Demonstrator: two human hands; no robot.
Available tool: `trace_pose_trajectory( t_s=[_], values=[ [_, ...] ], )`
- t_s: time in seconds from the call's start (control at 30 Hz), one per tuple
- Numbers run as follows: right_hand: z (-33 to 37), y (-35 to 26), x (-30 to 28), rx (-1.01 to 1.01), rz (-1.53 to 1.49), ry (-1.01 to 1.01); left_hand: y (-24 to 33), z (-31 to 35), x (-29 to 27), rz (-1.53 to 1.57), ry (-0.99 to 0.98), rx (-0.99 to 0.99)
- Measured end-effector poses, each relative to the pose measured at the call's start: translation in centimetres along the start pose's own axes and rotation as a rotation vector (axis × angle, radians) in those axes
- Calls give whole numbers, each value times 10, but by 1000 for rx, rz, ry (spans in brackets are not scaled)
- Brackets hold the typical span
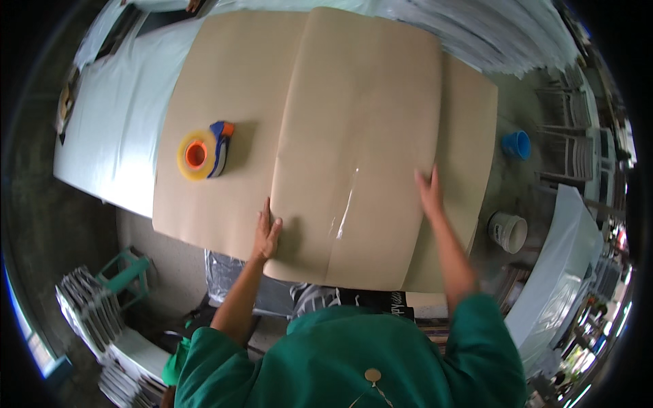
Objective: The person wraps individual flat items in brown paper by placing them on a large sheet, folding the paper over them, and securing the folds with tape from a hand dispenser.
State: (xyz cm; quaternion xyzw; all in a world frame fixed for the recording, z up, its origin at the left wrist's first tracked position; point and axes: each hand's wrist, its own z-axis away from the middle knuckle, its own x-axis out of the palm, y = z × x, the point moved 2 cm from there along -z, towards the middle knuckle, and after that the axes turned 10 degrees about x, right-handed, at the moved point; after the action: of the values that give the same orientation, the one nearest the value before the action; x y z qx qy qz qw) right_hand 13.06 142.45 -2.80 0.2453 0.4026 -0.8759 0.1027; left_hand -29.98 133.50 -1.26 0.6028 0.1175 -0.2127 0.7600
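Observation:
A large sheet of brown kraft paper or thin card [224,75] lies flat, with a folded brown panel [360,88] raised on top of it. A shiny strip of clear tape [347,204] runs along the panel's near half. My left hand [266,233] rests at the panel's near left edge, fingers stretched out and holding nothing. At the panel's right edge is my right hand [430,195], its thumb and fingers apart against the side. A tape dispenser [201,153] with a yellowish roll and a blue and orange body sits on the sheet, left of the panel.
Pale plastic sheeting [129,122] covers the surface at the left, and more plastic-wrapped stacks [490,30] lie at the far right. On the floor at right stand a blue bucket [517,145] and a white pail [508,232]. A green stool [127,275] stands lower left.

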Motion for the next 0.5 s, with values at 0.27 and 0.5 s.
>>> trace_pose_trajectory(
  t_s=[0.27, 0.5],
  values=[
    [233, 219, 70, -9, -262, -100, 22, 51, 14, 548, 124, -184],
    [198, 132, -12, 239, -390, 122, 39, 64, 10, 348, 81, -309]
  ],
)
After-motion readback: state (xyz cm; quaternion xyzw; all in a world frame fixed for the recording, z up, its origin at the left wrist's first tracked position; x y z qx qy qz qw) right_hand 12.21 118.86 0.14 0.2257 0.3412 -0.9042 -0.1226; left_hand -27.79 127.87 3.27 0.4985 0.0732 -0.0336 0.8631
